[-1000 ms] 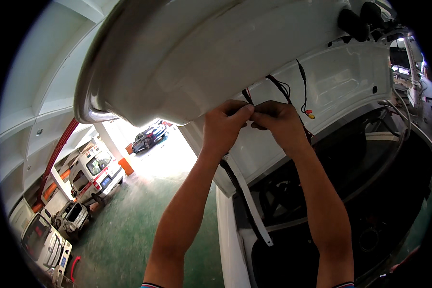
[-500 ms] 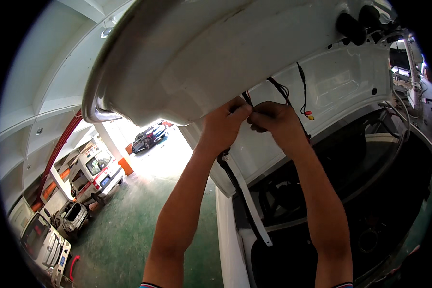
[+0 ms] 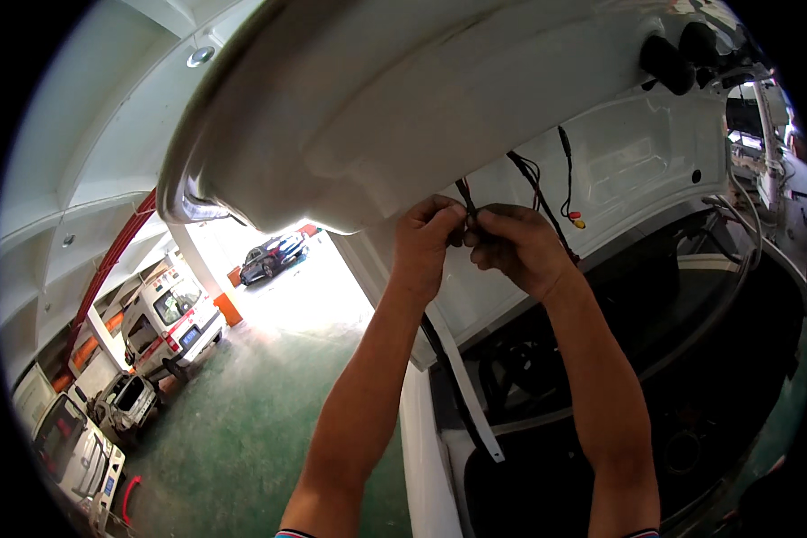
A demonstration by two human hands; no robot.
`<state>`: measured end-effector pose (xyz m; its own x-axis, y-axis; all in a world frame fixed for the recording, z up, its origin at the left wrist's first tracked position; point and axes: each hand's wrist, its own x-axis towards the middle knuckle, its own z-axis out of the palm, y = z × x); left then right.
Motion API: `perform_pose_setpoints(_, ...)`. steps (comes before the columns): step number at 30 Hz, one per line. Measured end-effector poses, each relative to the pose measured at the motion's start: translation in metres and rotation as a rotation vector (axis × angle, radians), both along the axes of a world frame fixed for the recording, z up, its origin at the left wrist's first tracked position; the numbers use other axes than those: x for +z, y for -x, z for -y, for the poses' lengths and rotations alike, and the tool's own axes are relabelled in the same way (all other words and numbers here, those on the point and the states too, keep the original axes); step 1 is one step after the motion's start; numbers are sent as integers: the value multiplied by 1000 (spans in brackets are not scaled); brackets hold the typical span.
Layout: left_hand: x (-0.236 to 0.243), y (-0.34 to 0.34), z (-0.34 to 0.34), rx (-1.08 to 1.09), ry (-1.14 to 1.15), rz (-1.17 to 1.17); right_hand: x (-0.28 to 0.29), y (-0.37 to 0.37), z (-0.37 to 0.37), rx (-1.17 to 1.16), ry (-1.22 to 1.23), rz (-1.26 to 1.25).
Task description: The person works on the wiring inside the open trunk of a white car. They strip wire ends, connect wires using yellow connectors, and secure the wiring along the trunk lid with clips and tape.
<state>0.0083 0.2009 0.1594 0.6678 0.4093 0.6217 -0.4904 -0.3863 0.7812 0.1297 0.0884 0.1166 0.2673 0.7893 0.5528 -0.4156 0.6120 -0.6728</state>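
The dark wire bundle point(image 3: 464, 190) descends between the hands from the white panel point(image 3: 332, 134) above them. The left hand point(image 3: 426, 240) and the right hand point(image 3: 522, 247) each pinch it between thumb and fingers. Right of it, above the right hand, hangs a second wire bundle point(image 3: 531, 170); farther right, a cable point(image 3: 568, 166) with red and yellow plugs point(image 3: 577, 220). Below the hands, a pale bar point(image 3: 475, 403) slants downward.

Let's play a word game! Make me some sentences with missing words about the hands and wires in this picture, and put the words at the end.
The left hand and right hand meet at the dark wires; nearer the dangling cable is the ____ one.
One plug on that cable is yellow, the other ____.
The floor is coloured ____.

Missing words: right; red; green
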Motion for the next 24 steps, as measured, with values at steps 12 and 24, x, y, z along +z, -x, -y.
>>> perform_pose_setpoints(12, 3, 13, 22, 206, -100, -47, 10, 14, 11, -397, 3, 238)
perform_pose_setpoints(24, 9, 16, 12, 280, -241, -70, 2, 0, 0, 157, 21, -68)
